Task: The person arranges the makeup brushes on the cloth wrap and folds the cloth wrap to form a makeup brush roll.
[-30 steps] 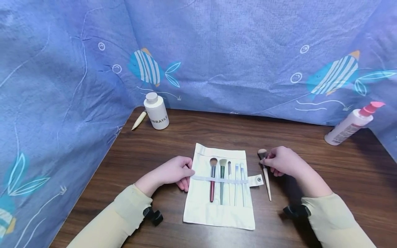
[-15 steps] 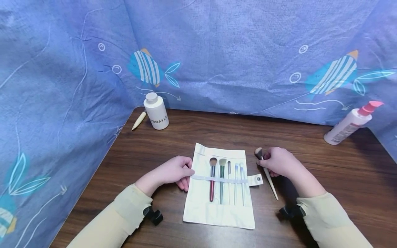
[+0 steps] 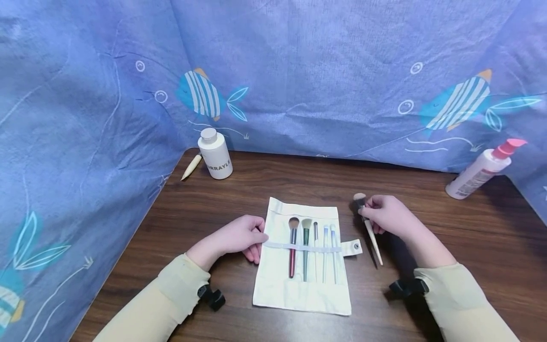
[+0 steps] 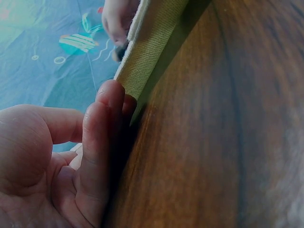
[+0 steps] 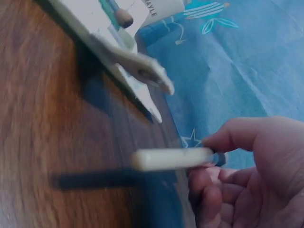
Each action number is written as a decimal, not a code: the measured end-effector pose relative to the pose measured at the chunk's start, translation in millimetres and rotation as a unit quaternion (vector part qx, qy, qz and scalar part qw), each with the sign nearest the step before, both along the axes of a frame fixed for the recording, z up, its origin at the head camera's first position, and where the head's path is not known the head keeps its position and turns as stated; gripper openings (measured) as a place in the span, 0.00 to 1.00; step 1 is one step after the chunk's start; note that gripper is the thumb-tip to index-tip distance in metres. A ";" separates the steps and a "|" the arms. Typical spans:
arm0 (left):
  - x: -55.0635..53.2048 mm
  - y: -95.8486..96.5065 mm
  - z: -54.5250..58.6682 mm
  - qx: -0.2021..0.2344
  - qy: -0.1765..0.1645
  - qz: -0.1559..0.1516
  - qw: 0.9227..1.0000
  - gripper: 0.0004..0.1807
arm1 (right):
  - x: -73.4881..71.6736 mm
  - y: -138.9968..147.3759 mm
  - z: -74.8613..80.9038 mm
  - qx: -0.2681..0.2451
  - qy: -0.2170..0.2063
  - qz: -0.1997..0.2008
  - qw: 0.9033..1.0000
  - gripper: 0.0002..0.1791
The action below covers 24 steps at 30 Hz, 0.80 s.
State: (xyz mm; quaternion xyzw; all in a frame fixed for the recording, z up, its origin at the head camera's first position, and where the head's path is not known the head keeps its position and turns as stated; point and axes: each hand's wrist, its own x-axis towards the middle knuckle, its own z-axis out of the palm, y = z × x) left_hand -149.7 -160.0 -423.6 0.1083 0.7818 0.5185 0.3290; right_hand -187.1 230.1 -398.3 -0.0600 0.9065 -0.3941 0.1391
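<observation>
A white fabric brush roll (image 3: 301, 297) lies unrolled on the table, with several makeup brushes (image 3: 292, 254) tucked side by side under its elastic band. My left hand (image 3: 237, 236) pinches the roll's left edge, thumb on top; the left wrist view shows its fingers (image 4: 97, 137) against the cloth edge. To the right of the roll, my right hand (image 3: 391, 216) holds a makeup brush (image 3: 372, 237) with a pale handle between thumb and fingers. In the right wrist view the brush handle (image 5: 173, 158) hangs above the tabletop, its shadow apart from it. Part of its ferrule is hidden by the fingers.
A snap tab (image 3: 352, 248) sticks out from the roll's right side. A white bottle (image 3: 216, 156) stands at the back left, beside a cream pointed object (image 3: 191, 166). At the back right is a pump bottle (image 3: 478, 175) with a pink top. Blue fabric (image 3: 299, 76) hangs behind the table.
The brush in my right hand has risen off the table, and its handle end has swung right and away from me. My left hand and the roll have stayed in place.
</observation>
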 end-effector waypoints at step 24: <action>3.1 -1.2 0.9 0.001 0.001 0.006 1.000 0.06 | -17.0 -95.7 6.2 -0.271 -0.074 0.016 0.960 0.10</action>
